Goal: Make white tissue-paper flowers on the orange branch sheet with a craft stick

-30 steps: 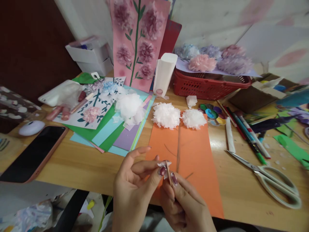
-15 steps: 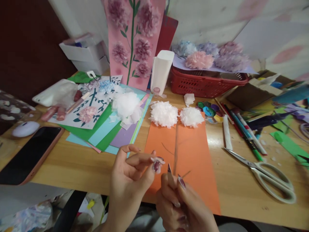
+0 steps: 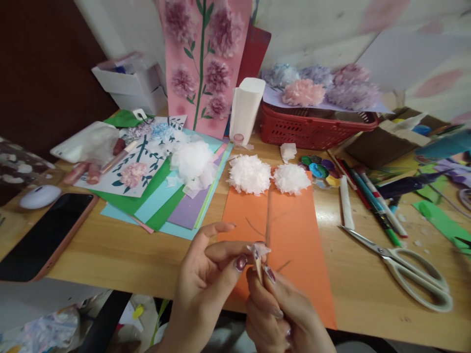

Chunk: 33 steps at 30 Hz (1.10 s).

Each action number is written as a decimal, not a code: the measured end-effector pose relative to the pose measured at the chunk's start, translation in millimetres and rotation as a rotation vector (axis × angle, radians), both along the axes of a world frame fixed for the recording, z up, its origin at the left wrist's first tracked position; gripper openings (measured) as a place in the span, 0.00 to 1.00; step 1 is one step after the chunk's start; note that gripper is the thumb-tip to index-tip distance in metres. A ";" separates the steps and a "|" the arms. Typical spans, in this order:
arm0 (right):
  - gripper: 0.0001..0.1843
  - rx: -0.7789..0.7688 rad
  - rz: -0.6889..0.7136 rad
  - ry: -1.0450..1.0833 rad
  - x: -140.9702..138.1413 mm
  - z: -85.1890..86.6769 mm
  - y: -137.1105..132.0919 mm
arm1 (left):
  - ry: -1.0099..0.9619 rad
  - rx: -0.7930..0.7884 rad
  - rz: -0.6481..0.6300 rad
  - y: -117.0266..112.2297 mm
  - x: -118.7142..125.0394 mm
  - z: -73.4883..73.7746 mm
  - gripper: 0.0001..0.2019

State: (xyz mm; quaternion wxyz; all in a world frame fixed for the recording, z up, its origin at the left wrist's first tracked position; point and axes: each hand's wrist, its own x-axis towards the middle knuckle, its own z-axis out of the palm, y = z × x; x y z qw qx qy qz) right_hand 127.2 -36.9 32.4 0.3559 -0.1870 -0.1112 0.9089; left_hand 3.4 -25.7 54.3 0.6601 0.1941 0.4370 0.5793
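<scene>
My left hand has its index fingertip at a small piece of white tissue paper, the thumb bent just below. Closed around a thin beige stick, my right hand brings the tip up against the tissue. The stick's lower part is hidden in the fingers. Below and behind both hands lies an orange sheet with thin pencil lines. Two white tissue pompoms, a larger one and a smaller one, sit at its top edge.
Loose white tissue lies on coloured paper sheets at left, near a phone. Scissors, pens and a paint palette are at right. A red basket stands behind, with paper flowers on top.
My left hand has moved right, bringing the tissue piece onto the tip of the stick in my right hand. Its thumb has come away from the index fingertip.
</scene>
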 end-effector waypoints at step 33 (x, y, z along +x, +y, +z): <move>0.27 0.209 -0.050 -0.315 -7.1 1.3 -3.0 | 0.046 0.059 -0.088 -2.1 1.5 -22.1 0.11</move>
